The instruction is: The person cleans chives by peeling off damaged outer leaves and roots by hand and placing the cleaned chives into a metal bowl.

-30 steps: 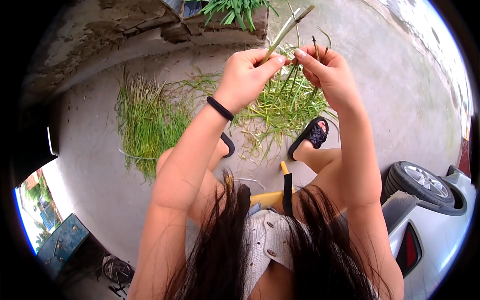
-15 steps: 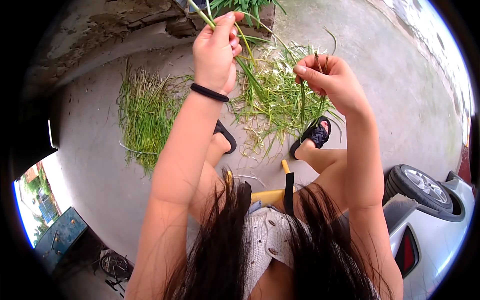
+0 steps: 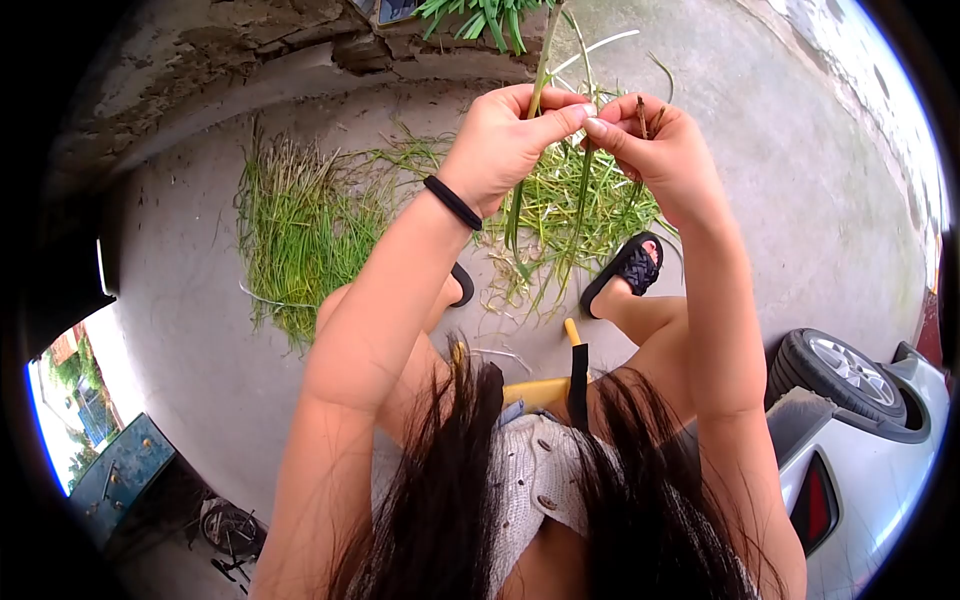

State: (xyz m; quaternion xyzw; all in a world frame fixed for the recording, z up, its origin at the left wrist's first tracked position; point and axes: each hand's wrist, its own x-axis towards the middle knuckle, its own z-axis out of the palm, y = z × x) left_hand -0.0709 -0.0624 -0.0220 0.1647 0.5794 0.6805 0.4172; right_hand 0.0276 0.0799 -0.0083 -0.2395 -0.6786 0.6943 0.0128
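My left hand is closed on long green stalks that look like chives; their pale ends point up and the leaves hang below the fingers. My right hand is pinched shut, its thumb and fingertips touching those of my left hand at the stalks. Between the right fingers are thin brown-ended strands, with green blades hanging under the palm. Beneath both hands a loose heap of green and pale trimmings lies on the concrete. What the touching fingertips pinch is partly hidden.
A neat pile of uncleaned green stalks lies on the floor at left. Another green bunch is at the top by the crumbling wall step. A yellow stool is under me. A car and wheel stand at right.
My left hand has moved right and slightly down with its stalks, and its fingertips now meet those of my right hand. The right hand has stayed nearly in place.
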